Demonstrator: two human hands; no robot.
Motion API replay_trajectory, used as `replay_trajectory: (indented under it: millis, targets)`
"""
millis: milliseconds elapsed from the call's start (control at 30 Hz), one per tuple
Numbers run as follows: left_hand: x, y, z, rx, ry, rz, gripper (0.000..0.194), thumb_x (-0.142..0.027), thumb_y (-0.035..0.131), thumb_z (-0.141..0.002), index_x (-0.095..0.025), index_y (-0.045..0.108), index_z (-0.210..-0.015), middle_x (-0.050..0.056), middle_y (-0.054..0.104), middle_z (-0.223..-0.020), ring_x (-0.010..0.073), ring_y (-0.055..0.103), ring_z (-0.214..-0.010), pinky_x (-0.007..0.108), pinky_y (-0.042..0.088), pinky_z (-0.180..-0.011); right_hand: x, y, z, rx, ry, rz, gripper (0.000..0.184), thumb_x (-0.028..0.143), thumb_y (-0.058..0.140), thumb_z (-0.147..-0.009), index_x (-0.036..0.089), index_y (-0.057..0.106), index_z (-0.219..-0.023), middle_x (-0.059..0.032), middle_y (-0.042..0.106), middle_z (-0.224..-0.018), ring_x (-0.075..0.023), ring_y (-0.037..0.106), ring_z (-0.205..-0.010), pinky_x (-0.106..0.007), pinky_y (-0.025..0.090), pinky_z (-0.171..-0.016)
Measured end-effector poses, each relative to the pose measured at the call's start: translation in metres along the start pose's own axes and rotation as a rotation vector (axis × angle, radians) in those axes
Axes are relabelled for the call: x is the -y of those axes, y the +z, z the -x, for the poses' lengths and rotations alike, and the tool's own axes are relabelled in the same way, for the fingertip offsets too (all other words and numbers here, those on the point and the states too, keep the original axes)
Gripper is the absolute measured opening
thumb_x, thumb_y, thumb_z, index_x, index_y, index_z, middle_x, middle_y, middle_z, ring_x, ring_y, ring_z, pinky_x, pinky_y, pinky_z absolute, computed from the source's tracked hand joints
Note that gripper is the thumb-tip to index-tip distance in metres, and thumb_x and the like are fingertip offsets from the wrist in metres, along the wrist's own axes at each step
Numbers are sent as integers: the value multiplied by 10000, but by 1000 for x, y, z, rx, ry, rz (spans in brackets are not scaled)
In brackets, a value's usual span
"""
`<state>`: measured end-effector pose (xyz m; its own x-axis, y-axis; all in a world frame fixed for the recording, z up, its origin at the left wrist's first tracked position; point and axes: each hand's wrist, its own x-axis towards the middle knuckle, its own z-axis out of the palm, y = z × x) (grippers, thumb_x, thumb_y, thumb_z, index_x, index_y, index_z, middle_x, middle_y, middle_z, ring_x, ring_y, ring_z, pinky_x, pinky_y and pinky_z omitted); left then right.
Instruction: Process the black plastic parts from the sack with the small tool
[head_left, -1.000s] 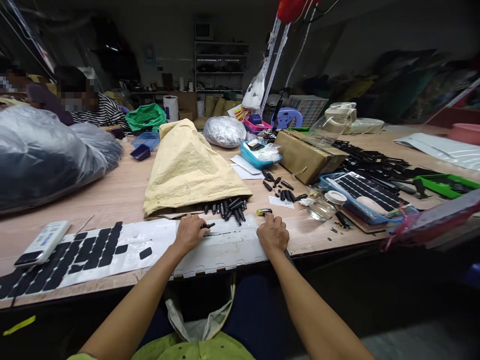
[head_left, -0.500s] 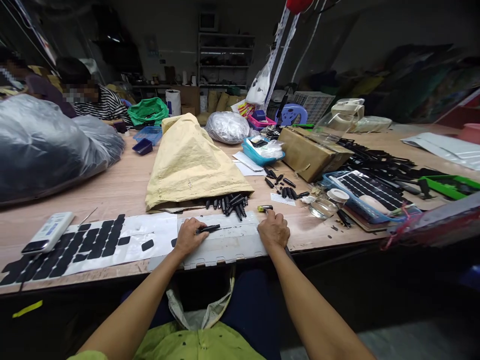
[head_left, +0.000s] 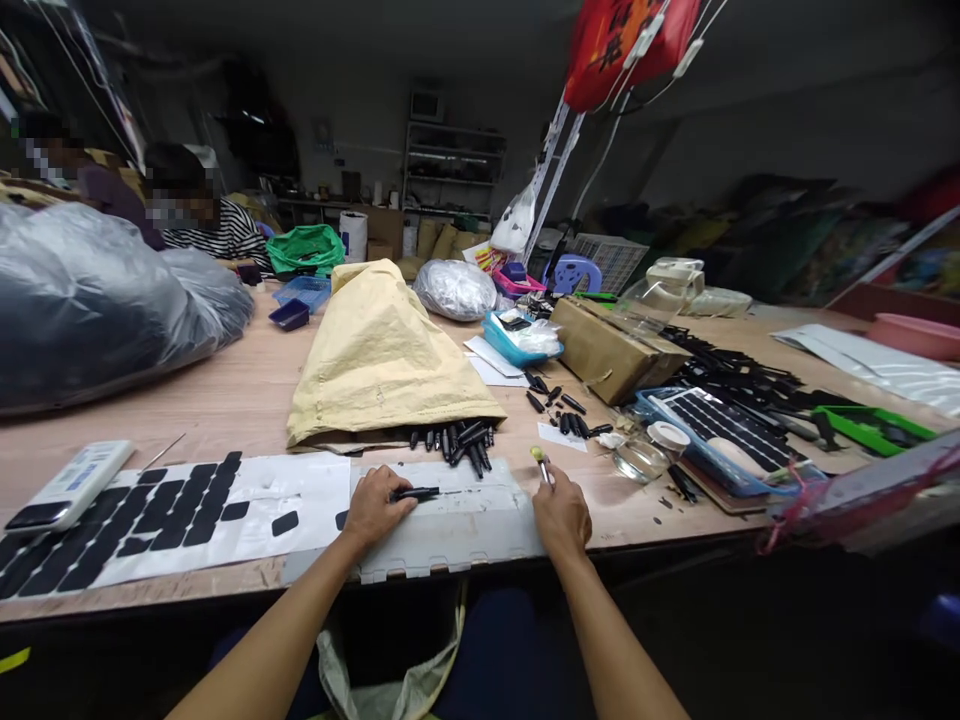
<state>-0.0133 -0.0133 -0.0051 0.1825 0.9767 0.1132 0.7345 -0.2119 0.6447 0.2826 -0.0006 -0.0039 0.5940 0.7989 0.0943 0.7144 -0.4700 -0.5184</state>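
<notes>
My left hand (head_left: 375, 508) rests on the grey board (head_left: 465, 530), its fingers closed on a slim black pen-shaped piece (head_left: 420, 492). That piece lies flat and points right. My right hand (head_left: 561, 510), at the board's right edge, is wrapped round a small hammer (head_left: 540, 463) with a yellowish face and a metal shaft; the palm hides its handle. Beyond the board, several similar black pieces (head_left: 471, 440) spill from the mouth of a yellow sack (head_left: 390, 370).
To the left, a white sheet with black stickers (head_left: 262, 490) lies beside a white box-shaped device (head_left: 71, 485). Loose black pieces (head_left: 574, 424), a clear jar (head_left: 641, 455) and a blue tray (head_left: 727, 440) stand right. A big grey bag (head_left: 112, 310) and two people are at far left.
My right hand has turned the hammer, so its yellowish face now points more upward and away. My left hand keeps the black piece in place. The whole view has shifted with the head.
</notes>
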Motion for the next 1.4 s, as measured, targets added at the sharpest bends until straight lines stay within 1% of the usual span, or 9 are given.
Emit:
replay_trajectory:
  millis: [167,300,400,533,833,1000,1100,1267,1400]
  targets:
    - [2,1,-1,5,-10,12,202,-329,627,-808,-240,741,-949,44,640,-900,236,545,-918,373,420,-827,-2,-3,30,-21,-118,-301,483,323,412,-839,141,656,-1214,-117,700,-990,-239,627,-869,-319,475,-740]
    - [1,1,-2,10,-18,-1,201,-322,634,-813,-240,744,-960,41,633,-899,230,540,-921,362,415,-825,14,-4,70,101,-255,-475,489,396,435,-857,136,659,-1206,-128,706,-1097,-233,646,-926,-338,511,-814]
    - [1,2,-2,7,-23,-27,195,-325,644,-820,-242,747,-964,38,632,-891,221,536,-914,349,411,-827,30,-4,97,205,-361,-517,466,393,449,-875,150,649,-1219,-128,678,-1183,-220,640,-997,-342,514,-873]
    - [2,4,-2,-9,-19,-49,207,-337,651,-833,-246,747,-993,35,631,-910,213,531,-918,343,406,-838,41,3,120,267,-468,-494,428,339,427,-901,156,640,-1224,-127,659,-1206,-219,609,-1099,-358,491,-950]
    - [4,7,-3,3,-28,-59,207,-339,664,-832,-264,755,-1002,30,629,-918,208,523,-918,339,400,-827,58,14,129,235,-656,-497,391,258,402,-943,175,616,-1258,-118,661,-1138,-201,608,-1075,-356,488,-970]
    - [4,8,-4,2,-42,-53,191,-339,671,-828,-286,753,-992,19,621,-908,197,517,-899,333,389,-811,63,26,132,211,-765,-446,395,222,399,-947,188,607,-1282,-108,662,-1066,-199,625,-998,-350,520,-906]
    - [6,10,-4,-7,-45,-46,171,-344,671,-827,-293,757,-966,17,618,-890,200,518,-901,337,388,-812,63,29,131,218,-771,-395,394,206,401,-941,181,617,-1268,-105,665,-1033,-200,632,-960,-348,530,-880]
    - [8,11,-4,-7,-44,-45,218,-368,678,-818,-280,751,-1003,23,625,-915,208,521,-924,345,397,-838,61,22,127,132,-740,-458,387,221,400,-952,197,606,-1278,-105,655,-1093,-196,613,-1032,-344,507,-924]
    - [6,10,-4,-23,-47,-39,211,-350,677,-815,-269,754,-994,25,630,-912,209,527,-928,345,407,-841,57,27,127,186,-724,-439,384,218,399,-940,182,627,-1247,-102,661,-1047,-195,623,-988,-342,509,-906]
